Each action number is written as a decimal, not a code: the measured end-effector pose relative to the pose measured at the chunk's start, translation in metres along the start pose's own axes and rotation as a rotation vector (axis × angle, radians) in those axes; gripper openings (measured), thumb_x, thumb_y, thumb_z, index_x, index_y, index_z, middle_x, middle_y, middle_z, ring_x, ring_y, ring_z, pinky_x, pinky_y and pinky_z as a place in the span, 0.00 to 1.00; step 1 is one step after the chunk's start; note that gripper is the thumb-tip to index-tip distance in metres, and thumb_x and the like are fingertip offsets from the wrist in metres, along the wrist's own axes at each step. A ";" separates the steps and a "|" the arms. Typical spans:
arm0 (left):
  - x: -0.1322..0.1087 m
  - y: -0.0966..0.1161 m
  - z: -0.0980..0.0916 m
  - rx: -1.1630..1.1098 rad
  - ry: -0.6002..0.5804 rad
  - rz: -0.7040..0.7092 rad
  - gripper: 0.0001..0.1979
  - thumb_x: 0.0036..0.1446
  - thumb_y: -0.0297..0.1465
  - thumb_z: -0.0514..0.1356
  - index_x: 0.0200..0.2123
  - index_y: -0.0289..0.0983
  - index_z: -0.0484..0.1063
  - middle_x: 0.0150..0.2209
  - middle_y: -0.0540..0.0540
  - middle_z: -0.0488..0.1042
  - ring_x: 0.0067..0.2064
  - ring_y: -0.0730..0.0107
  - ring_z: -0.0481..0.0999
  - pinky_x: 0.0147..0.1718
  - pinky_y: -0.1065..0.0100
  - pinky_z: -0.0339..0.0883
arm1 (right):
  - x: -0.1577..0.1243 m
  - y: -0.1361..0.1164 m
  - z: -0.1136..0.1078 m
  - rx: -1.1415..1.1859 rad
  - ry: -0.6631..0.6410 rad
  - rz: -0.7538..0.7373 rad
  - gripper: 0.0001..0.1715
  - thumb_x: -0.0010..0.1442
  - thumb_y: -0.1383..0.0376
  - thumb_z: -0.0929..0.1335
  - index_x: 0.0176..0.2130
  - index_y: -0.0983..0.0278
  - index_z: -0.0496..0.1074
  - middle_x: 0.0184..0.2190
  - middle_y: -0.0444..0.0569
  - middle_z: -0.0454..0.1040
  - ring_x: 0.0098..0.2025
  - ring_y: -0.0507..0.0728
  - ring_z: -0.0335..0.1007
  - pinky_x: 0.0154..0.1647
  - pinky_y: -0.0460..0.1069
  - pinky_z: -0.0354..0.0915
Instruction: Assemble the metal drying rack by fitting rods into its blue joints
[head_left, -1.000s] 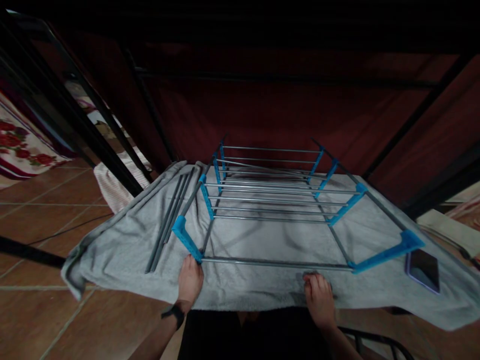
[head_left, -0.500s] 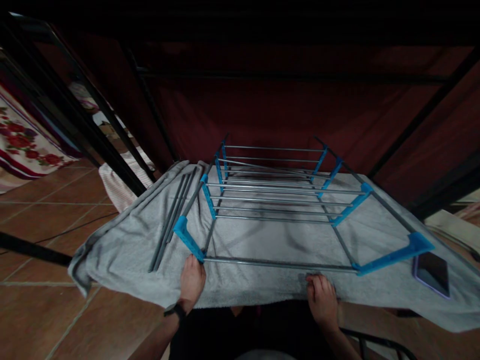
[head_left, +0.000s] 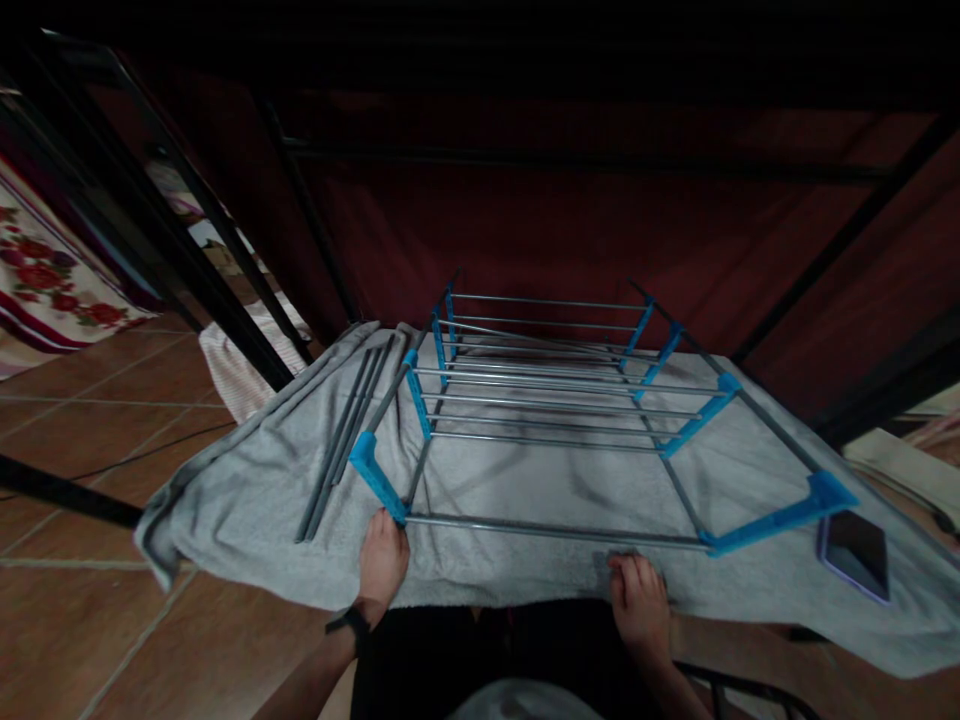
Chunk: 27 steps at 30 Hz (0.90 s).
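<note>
A rack frame (head_left: 540, 405) of grey metal tubes and blue plastic brackets stands on a grey blanket (head_left: 517, 490). It looks like a drying rack. My left hand (head_left: 384, 562) rests at its near left corner, fingers closed against the foot of the blue bracket (head_left: 379, 482); the fingertips are hidden, so I cannot tell whether they grip it. Curled on the blanket near its front edge is my right hand (head_left: 640, 600), apart from the near crossbar (head_left: 555, 533), with nothing visible in it. Several loose grey tubes (head_left: 341, 450) lie left of the frame.
A phone (head_left: 855, 552) lies by the near right blue bracket (head_left: 784, 518). Behind the blanket hangs a dark red cloth (head_left: 540, 220). Dark metal posts (head_left: 187, 250) rise at the left, above a tiled floor (head_left: 97, 630). A chair-like black bar (head_left: 742, 685) is at lower right.
The view has shifted slightly, moving the phone and right bracket a little leftward in the picture. Both hands keep their places beside the rack, and the rack stays put.
</note>
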<state>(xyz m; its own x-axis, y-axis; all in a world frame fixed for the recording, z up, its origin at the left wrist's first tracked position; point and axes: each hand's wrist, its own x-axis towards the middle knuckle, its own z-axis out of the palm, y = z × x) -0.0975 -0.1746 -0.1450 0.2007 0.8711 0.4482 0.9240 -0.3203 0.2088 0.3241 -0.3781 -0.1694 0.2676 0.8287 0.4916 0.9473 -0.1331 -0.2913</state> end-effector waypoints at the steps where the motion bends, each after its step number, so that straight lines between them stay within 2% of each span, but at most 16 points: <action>1: 0.000 0.000 0.000 -0.004 -0.003 -0.005 0.12 0.63 0.23 0.49 0.45 0.33 0.69 0.40 0.37 0.72 0.46 0.52 0.74 0.48 0.54 0.72 | 0.000 0.000 -0.001 0.006 -0.005 -0.003 0.10 0.71 0.66 0.59 0.43 0.60 0.68 0.38 0.51 0.73 0.43 0.62 0.68 0.44 0.56 0.62; 7: 0.000 0.001 0.000 -0.075 -0.031 -0.035 0.14 0.63 0.23 0.48 0.48 0.33 0.69 0.41 0.37 0.72 0.47 0.51 0.73 0.49 0.53 0.72 | 0.000 0.002 -0.006 0.027 -0.035 -0.031 0.11 0.72 0.64 0.59 0.46 0.60 0.69 0.39 0.51 0.73 0.43 0.62 0.69 0.44 0.55 0.62; 16: 0.002 0.012 -0.012 -0.142 -0.051 -0.115 0.15 0.58 0.21 0.50 0.46 0.35 0.69 0.43 0.37 0.73 0.49 0.52 0.74 0.51 0.51 0.73 | -0.001 0.008 -0.007 0.067 -0.029 -0.059 0.13 0.72 0.61 0.59 0.45 0.61 0.70 0.39 0.53 0.75 0.42 0.62 0.71 0.43 0.56 0.64; 23: -0.005 0.014 -0.010 -0.196 -0.052 -0.155 0.18 0.57 0.19 0.51 0.49 0.32 0.70 0.45 0.35 0.73 0.51 0.53 0.74 0.54 0.51 0.73 | -0.005 0.044 0.014 0.153 -0.022 -0.147 0.14 0.68 0.58 0.62 0.43 0.60 0.75 0.38 0.54 0.79 0.38 0.63 0.76 0.38 0.55 0.67; 27: -0.005 0.016 -0.017 -0.282 -0.080 -0.189 0.21 0.57 0.19 0.50 0.52 0.32 0.71 0.48 0.35 0.74 0.52 0.54 0.74 0.56 0.51 0.72 | 0.002 0.056 0.024 0.232 -0.017 -0.206 0.12 0.65 0.59 0.64 0.41 0.58 0.76 0.35 0.52 0.80 0.33 0.62 0.77 0.34 0.55 0.69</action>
<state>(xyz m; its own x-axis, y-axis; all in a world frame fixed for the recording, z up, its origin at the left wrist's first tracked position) -0.0893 -0.1902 -0.1289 0.0695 0.9477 0.3114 0.8231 -0.2309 0.5188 0.3732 -0.3710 -0.2049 0.0692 0.8347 0.5464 0.9152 0.1648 -0.3677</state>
